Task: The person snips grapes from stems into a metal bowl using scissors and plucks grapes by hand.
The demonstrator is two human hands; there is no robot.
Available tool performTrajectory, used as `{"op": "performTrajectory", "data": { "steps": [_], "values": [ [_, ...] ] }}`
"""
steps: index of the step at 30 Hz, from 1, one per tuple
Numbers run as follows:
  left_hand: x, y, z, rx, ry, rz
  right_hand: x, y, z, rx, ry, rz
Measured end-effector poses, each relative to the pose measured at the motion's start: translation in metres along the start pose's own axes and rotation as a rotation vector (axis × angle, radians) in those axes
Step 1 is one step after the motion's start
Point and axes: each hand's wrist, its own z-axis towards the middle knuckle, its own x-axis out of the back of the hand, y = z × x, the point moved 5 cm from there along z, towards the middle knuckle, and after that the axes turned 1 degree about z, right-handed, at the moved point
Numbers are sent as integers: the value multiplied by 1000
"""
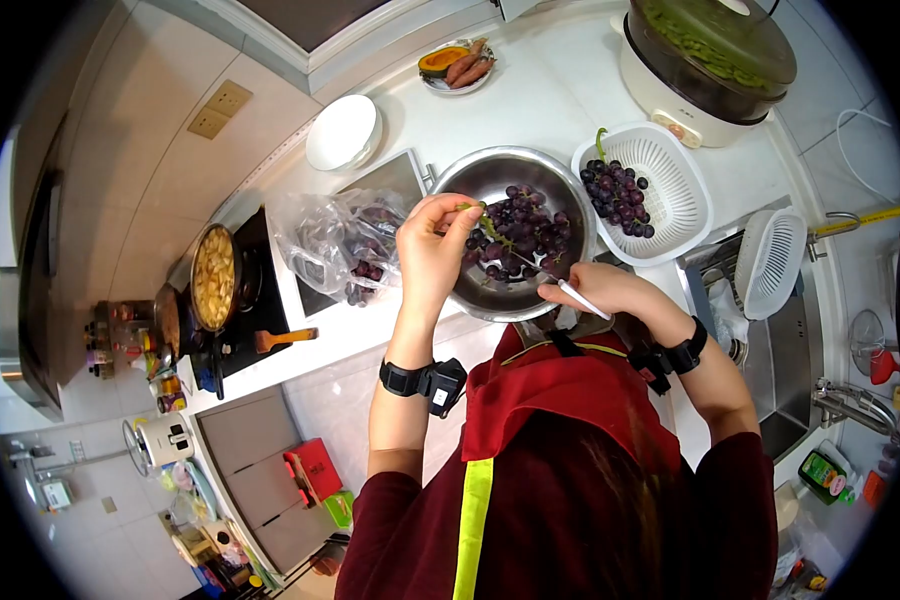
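Note:
My left hand (pixel 434 245) pinches the green stem (pixel 492 228) of a grape bunch above the steel bowl (pixel 482 178). Dark purple grapes (pixel 535 218) lie in the bowl under it. From the right, my right hand (pixel 615 290) grips white-handled scissors (pixel 582 300), their thin metal blades pointing at the stem. How far the blades are parted I cannot tell. Beside the bowl, a white plastic basket (pixel 682 190) holds another bunch of grapes (pixel 618 198). Close to my left hand sits a clear plastic bag (pixel 320 240) with more grapes inside.
A white bowl (pixel 344 133) and a plate with pumpkin and sweet potatoes (pixel 470 72) stand behind. At left, a pan of food (pixel 214 277) is on the stove, a wooden spatula (pixel 286 340) nearby. At right are a steamer (pixel 705 75), a second basket (pixel 772 262) and the sink (pixel 785 365).

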Motion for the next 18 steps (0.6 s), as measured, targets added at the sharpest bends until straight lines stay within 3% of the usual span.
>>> {"op": "performTrajectory", "data": {
  "steps": [1,5,7,18],
  "values": [
    [0,1,0,0,0,0,-1,4,-1,-95,-77,-65],
    [-1,1,-1,2,-9,13,0,1,-2,-98,-106,-64],
    [-1,2,-1,-1,-8,20,3,-9,-2,-5,-83,-2],
    [-6,-1,-4,-15,-20,5,-7,-9,14,56,-46,48]
  ]
}}
